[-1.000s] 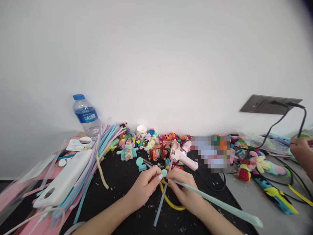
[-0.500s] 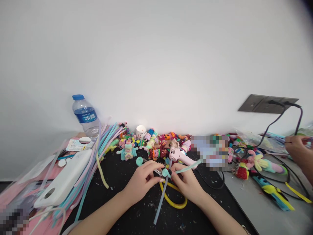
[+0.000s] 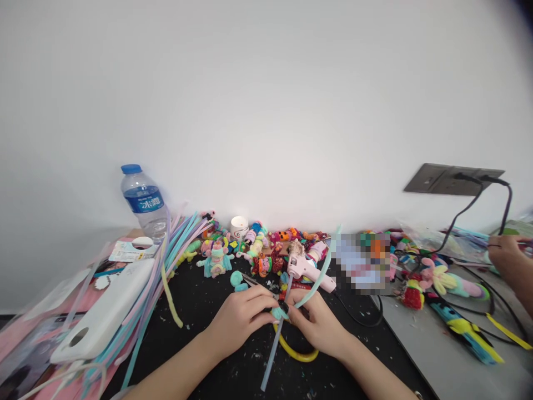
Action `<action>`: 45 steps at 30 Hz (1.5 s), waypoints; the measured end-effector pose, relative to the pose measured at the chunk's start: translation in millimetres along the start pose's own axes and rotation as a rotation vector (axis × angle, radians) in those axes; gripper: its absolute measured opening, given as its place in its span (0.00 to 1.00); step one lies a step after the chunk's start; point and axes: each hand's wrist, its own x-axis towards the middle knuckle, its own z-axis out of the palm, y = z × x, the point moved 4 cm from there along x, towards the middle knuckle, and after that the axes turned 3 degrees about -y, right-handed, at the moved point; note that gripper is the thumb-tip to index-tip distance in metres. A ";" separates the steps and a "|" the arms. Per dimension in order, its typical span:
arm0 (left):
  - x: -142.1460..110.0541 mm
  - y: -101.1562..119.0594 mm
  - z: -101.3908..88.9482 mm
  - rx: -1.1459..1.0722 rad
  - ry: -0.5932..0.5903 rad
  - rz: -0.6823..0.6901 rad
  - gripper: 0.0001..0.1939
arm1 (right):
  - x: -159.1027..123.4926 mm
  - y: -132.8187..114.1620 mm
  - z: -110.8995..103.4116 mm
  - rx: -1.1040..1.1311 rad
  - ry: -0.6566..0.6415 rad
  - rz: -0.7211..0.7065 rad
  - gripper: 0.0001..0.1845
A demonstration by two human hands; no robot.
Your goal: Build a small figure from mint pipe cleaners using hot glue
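A mint-green pipe cleaner is between my hands, its free end rising up and to the right. My left hand pinches its folded end between thumb and fingers. Against that end, my right hand is closed on the strand. Something small and dark shows at its fingertips. Below the hands lie a translucent glue stick, leading up to a pink glue gun, and a yellow loop. Mint coils and a metal tool tip lie beyond my left hand.
Loose pipe cleaners, a white power-bank-like case and a water bottle stand left. Plush pipe-cleaner figures line the wall beside a paper cup. Cords run from the socket; another person's hand is at right.
Both hands have moved slightly lower. The pipe cleaner's free end has swung from nearly level to steeply upward, and its folded end has turned. The other person's hand has barely shifted.
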 end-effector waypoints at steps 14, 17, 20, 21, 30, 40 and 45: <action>-3.8 3.0 1.2 0.122 0.040 0.112 0.08 | 0.2 1.0 -0.8 0.035 -0.007 0.047 0.11; -3.2 3.4 0.6 0.123 0.055 0.115 0.08 | 0.5 -0.1 -1.3 0.036 0.001 0.046 0.10; -3.0 2.6 0.2 0.116 0.061 0.095 0.08 | 0.7 -0.4 -0.7 0.050 0.004 0.050 0.09; -3.0 2.1 0.2 0.111 0.062 0.085 0.08 | 0.8 -0.4 -0.3 0.051 0.004 0.049 0.09; -0.9 -4.2 0.6 -0.095 0.138 -0.087 0.06 | 0.5 0.0 -1.4 0.036 0.060 0.042 0.07; 5.4 -12.6 1.1 -0.458 0.155 -0.284 0.09 | 2.0 3.6 -2.9 0.000 0.097 0.053 0.08; 3.4 -18.7 8.0 -0.640 0.155 -0.418 0.07 | 2.9 2.8 -4.9 -0.007 0.124 0.055 0.08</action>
